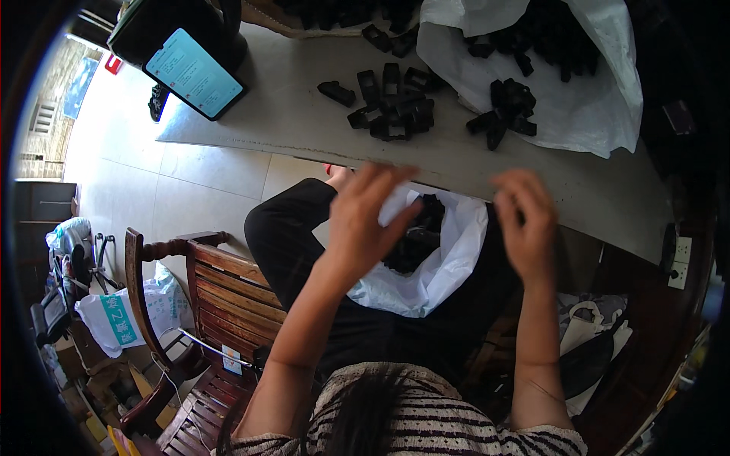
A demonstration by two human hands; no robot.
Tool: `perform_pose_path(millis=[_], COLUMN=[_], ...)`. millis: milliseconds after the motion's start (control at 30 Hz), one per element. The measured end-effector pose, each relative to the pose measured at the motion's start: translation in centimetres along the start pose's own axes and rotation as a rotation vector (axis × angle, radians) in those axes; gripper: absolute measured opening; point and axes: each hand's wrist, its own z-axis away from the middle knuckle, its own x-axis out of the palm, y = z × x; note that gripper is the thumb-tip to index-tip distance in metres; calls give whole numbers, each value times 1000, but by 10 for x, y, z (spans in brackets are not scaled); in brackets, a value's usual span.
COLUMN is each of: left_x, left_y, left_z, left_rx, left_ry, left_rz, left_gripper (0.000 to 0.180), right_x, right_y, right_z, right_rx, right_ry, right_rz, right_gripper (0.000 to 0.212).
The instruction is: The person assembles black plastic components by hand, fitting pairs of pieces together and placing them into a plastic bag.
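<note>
Though lying well apart from the grey table (pixel 281 91), on the floor past its left end, first a white sack (pixel 163 304) with a green panel. On the table's left end, a dark container (pixel 205 23), and right against its front in view, a phone (pixel 194 74), tilted, screen lit. Below the table's near edge, to the left, a slatted wooden chair (pixel 236 281). At the table's far side, a brown-rimmed container (pixel 327 32) with more black pieces. Just in front of the table's near edge, the left hand (pixel 369 216), slightly blurred, fingers extended, thumb spread wide, with nothing visible in its grasp. On the table beyond, a loose heap of black parts (pixel 391 106), small and hollow, some upright, some tipped over. Under the table's near edge, in the lap, an open white bag (pixel 414 296), with black pieces (pixel 411 247) inside. Near the same edge, farther right, the right hand (pixel 528 220), fingers loosely curled and blurred; cannot tell whether gripping anything. On the table's right half, a second white bag (pixel 608 121), mouth open, black pieces within and a small cluster (pixel 506 110) at its lip. Below the table's right end, a wall socket (pixel 679 262).
</note>
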Motion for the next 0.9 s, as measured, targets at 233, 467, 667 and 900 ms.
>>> perform_pose_path(millis=[233, 467, 667, 900], left_x=[8, 16, 19, 20], left_y=[-8, 5, 13, 17], left_z=[-38, -13, -5, 3], left_rx=[6, -38, -54, -59], left_ry=[157, 134, 34, -70], left_rz=[-513, 69, 200, 237], left_gripper=[22, 33, 43, 50], right_x=[3, 8, 16, 17], right_y=[41, 33, -22, -29], right_z=[-44, -15, -6, -4], right_rx=[-130, -89, 192, 159], right_ry=[46, -12, -46, -7], right_rz=[404, 247, -582, -468], right_gripper=[27, 35, 21, 21])
